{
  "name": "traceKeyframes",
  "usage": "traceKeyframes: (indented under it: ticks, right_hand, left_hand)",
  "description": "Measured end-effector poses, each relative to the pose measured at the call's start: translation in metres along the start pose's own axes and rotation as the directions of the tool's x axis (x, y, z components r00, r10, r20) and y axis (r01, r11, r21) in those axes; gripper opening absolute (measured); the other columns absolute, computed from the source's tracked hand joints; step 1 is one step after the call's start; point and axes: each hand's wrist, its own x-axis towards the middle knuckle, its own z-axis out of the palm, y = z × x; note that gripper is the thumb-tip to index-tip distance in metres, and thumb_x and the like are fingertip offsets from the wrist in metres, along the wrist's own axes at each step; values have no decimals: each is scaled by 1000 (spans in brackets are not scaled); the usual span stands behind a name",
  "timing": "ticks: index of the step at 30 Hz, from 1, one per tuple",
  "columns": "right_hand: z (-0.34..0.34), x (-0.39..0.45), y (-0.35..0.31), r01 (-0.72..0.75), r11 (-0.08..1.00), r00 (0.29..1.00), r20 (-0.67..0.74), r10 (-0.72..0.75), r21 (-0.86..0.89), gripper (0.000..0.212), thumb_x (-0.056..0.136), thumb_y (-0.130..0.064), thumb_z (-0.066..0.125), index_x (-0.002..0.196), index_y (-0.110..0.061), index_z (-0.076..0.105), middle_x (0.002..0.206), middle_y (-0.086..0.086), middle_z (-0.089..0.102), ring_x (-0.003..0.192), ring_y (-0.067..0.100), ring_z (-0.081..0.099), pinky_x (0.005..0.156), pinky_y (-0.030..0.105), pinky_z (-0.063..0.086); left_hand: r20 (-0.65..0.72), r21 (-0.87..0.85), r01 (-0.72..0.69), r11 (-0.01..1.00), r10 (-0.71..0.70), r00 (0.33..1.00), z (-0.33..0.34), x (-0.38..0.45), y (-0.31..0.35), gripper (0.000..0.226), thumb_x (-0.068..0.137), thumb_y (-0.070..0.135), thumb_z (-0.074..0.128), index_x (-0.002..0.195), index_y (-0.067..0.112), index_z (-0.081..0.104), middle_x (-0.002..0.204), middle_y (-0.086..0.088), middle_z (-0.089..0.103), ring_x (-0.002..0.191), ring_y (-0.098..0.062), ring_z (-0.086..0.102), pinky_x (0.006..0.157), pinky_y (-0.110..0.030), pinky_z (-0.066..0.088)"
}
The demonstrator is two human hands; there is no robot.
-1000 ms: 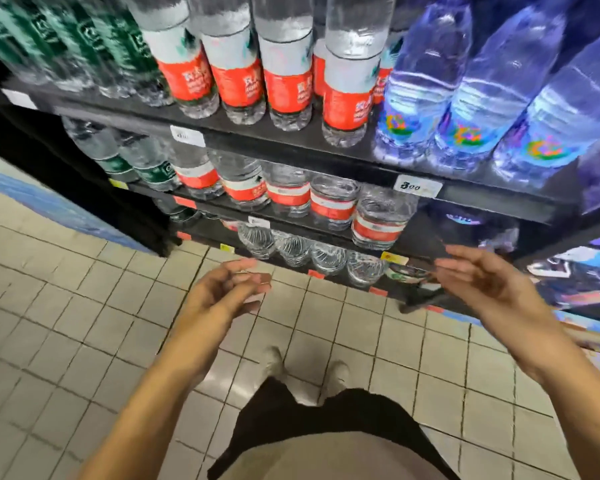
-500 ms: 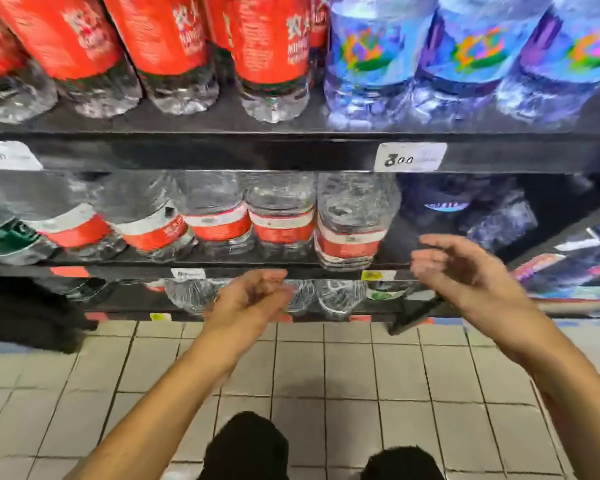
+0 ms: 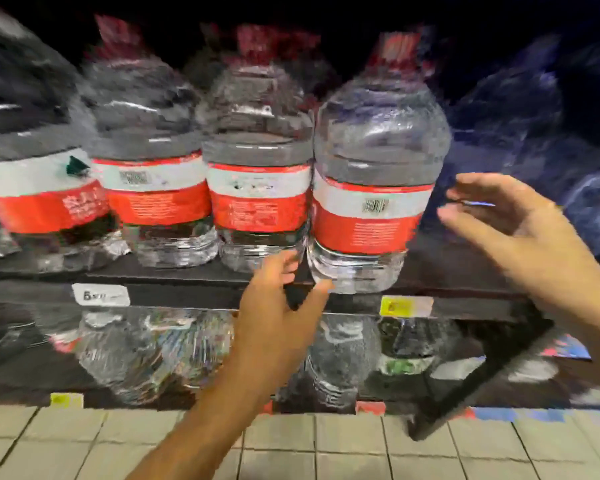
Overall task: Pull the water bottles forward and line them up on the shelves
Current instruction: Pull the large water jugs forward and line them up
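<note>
Four big clear plastic water bottles with red-and-white labels stand in a row on the dark shelf (image 3: 174,271), ribbed at the base, domed at the shoulder, red caps smeared by motion blur. The rightmost bottle (image 3: 378,188) sits furthest forward, its base right at the shelf's front edge, barcode facing out. Its neighbour (image 3: 257,188) stands just beside it, flanks apparently touching, and two more (image 3: 153,181) (image 3: 32,188) run off to the left, the last one cut by the frame edge.

The left hand (image 3: 278,306) reaches up from below, its grip open: fingers spread loosely, fingertips (image 3: 291,265) at the gap between the two right-hand bottles' bases, thumb tip against the front bottle's lower rim. Whether the fingers actually touch plastic is hard to tell in the blur.

The right hand (image 3: 499,220) hovers just beside the front bottle's label, grip open too, fingers extended and slightly curved towards it, holding nothing.

To the right, dark blue bottles (image 3: 534,133) dissolve into shadow. Below, crinkled clear bottles (image 3: 146,355) on the lower shelf are mostly a smear. A white price tag (image 3: 100,294) and a yellow tag (image 3: 406,305) sit on the shelf edge, print unreadable. Pale floor tiles (image 3: 343,445) run along the bottom.
</note>
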Motion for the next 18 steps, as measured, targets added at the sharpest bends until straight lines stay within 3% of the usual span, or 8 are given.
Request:
traceKeyframes:
  ticks: [4, 8, 10, 13, 15, 18]
  right_hand:
    - [11, 28, -6, 130, 990, 988, -74, -133, -52, 57, 68, -64, 76, 118, -41, 60, 116, -15, 67, 108, 4, 63, 97, 35, 49]
    - [17, 53, -24, 162, 983, 980, -99, -171, -89, 55, 63, -76, 72, 107, -43, 63, 99, -26, 68, 92, -4, 64, 88, 30, 53]
    - [19, 64, -32, 121, 987, 983, -128, -134, -111, 69, 59, -80, 71, 110, -35, 64, 103, -19, 70, 95, 2, 65, 88, 39, 54]
    - [37, 73, -46, 40, 972, 971, -220, -92, -232, 98, 43, -92, 65, 117, -28, 59, 113, -12, 67, 102, 11, 64, 87, 40, 54]
    - [59, 70, -54, 14, 945, 944, -308, -120, -326, 110, 37, -96, 60, 117, -22, 55, 117, -2, 62, 105, 19, 60, 85, 40, 52]
    - [81, 62, -56, 22, 914, 910, -370, -186, -404, 117, 39, -95, 60, 119, -11, 46, 121, 10, 51, 114, 30, 51, 91, 53, 47]
  left_hand:
    - [-103, 108, -190, 976, 201, 974, 22, -7, -13, 67, 81, 43, 74, 138, 23, 47, 131, 9, 54, 124, -5, 49, 107, -28, 39]
    - [-125, 154, -251, 956, 270, 955, 42, 1, -10, 77, 83, 46, 71, 147, 21, 37, 140, 8, 43, 131, -7, 39, 111, -23, 31]
    - [-150, 155, -228, 961, 251, 956, 48, 8, -7, 79, 84, 48, 69, 149, 22, 32, 144, 8, 40, 135, -8, 36, 113, -26, 31]
    - [-157, 177, -204, 963, 233, 960, 60, 13, 0, 82, 87, 48, 65, 153, 23, 22, 154, 6, 32, 140, -11, 33, 113, -32, 33]
    - [-181, 200, -200, 959, 236, 955, 71, 14, 1, 83, 90, 48, 62, 155, 21, 17, 157, 4, 27, 142, -14, 31, 113, -33, 34]
    - [-236, 276, -153, 949, 222, 946, 82, 11, 0, 83, 91, 52, 57, 155, 19, 17, 158, 3, 26, 142, -17, 29, 111, -36, 36]
